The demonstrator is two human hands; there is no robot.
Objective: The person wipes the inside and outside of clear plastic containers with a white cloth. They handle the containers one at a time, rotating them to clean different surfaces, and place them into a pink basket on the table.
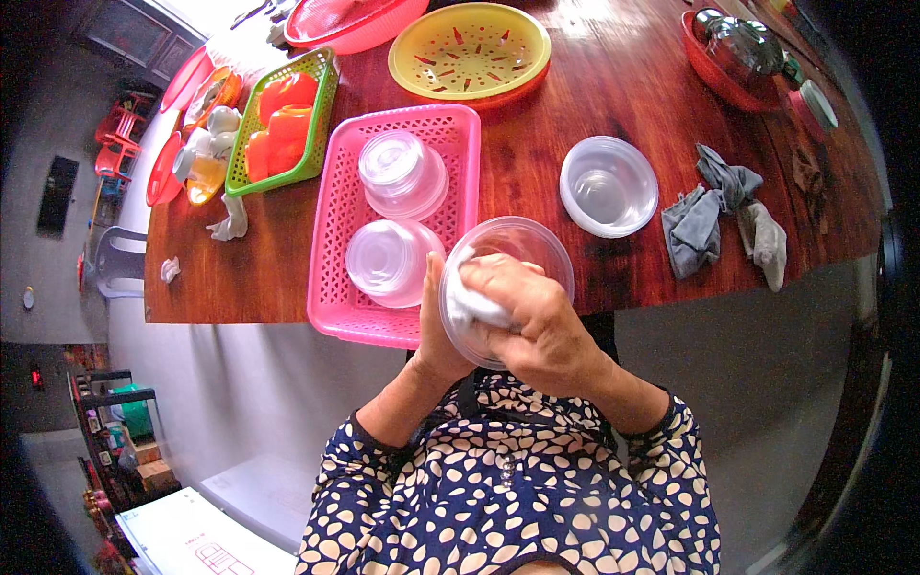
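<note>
A clear plastic bowl (540, 237) is tilted between my hands, in front of my chest near the table edge. My left hand (440, 330) grips its left side. Inside the bowl my right hand (535, 313) presses a white cloth (474, 305), slightly blurred. Just left lies a pink plastic basket (323, 237) with clear plastic bowls (392, 169) stacked upside down in two groups. To the right, more clear bowls (609, 185) stand nested, opening upward, on the wooden table.
Grey rags (693, 230) lie at right. Behind them stands a red basket (719, 86) with shiny metalware. A yellow colander (471, 54) is at the back. A green basket (241, 158) holds orange items (284, 136). Crumpled white tissue (170, 269) lies near the left edge.
</note>
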